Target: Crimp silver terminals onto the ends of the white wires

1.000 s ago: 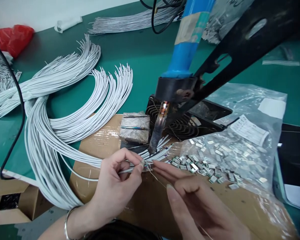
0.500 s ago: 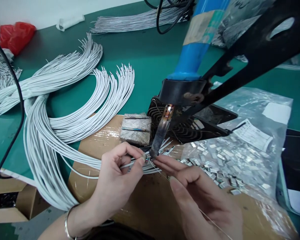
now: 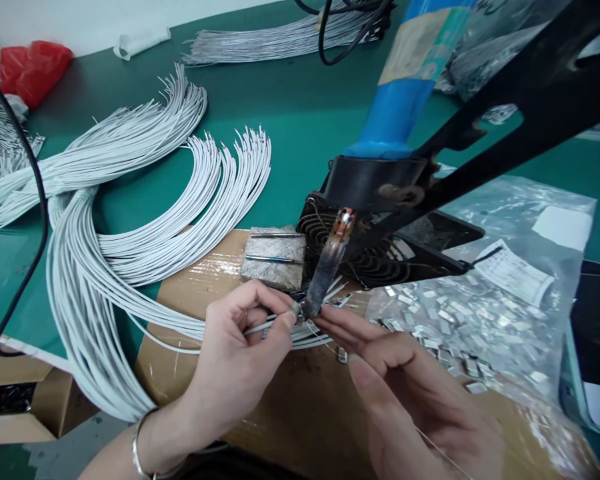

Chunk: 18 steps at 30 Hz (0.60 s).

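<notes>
Head view: left hand (image 3: 245, 350) sat just beside iron tip (image 3: 318, 290) near counter's (image 3: 300, 120) front edge, grip pinching wire (image 3: 255, 329); right hand (image 3: 423, 387) pinched solder (image 3: 443, 452).

The cables (image 3: 100, 160) are white, the soldering iron's handle (image 3: 387, 117) blue with a beige-and-teal band, the cardboard (image 3: 190, 293) brown, the surface (image 3: 290, 100) green, the far-left bag (image 3: 35, 70) red.
</notes>
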Available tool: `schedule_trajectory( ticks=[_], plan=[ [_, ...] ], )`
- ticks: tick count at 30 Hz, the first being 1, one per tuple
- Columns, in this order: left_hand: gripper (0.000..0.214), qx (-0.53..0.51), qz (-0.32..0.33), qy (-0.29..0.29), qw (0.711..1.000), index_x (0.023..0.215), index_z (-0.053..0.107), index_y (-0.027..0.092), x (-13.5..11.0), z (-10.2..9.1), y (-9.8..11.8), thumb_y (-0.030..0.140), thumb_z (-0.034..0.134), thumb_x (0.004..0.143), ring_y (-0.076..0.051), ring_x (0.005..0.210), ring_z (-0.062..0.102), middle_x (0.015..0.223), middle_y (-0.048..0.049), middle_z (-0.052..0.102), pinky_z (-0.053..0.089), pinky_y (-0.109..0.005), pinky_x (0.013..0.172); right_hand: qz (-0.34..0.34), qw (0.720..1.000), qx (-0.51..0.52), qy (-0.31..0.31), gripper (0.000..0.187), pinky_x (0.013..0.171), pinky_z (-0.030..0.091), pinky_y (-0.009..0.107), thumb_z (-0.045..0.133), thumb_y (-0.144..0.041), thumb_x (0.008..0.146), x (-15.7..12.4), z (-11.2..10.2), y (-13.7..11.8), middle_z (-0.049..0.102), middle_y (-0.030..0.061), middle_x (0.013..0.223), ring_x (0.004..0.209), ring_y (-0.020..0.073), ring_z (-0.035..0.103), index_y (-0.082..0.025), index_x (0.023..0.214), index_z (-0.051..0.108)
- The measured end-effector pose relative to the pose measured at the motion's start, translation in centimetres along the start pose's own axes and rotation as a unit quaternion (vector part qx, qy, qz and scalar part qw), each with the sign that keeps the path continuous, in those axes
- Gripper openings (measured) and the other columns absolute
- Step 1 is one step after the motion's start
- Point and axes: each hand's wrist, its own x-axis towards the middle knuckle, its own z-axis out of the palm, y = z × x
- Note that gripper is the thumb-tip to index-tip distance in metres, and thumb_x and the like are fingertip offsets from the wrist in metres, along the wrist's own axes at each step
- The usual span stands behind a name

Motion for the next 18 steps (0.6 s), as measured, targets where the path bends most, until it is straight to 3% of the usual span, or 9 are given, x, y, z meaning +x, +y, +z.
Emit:
schedule_trajectory(
  ticks=[18],
  plan=[
    [0.015,0.02,-0.003,-0.013,1.0,0.072,0.061,0.015,0.07,-0.18,-0.22,0.018,0.071,0.082,-0.005,0.051,0.036,0.074,-0.0028,0.067,0.025,-0.019,0.047,-0.003,1.0,-0.013,-0.001,0.028,0.093,0.062,0.019,0.071,-0.027,0.096,0.01,-0.29,0.11,0.083,0.0036,0.116,0.109,0.0185,0.079,-0.024,0.069,0.064]
  ],
)
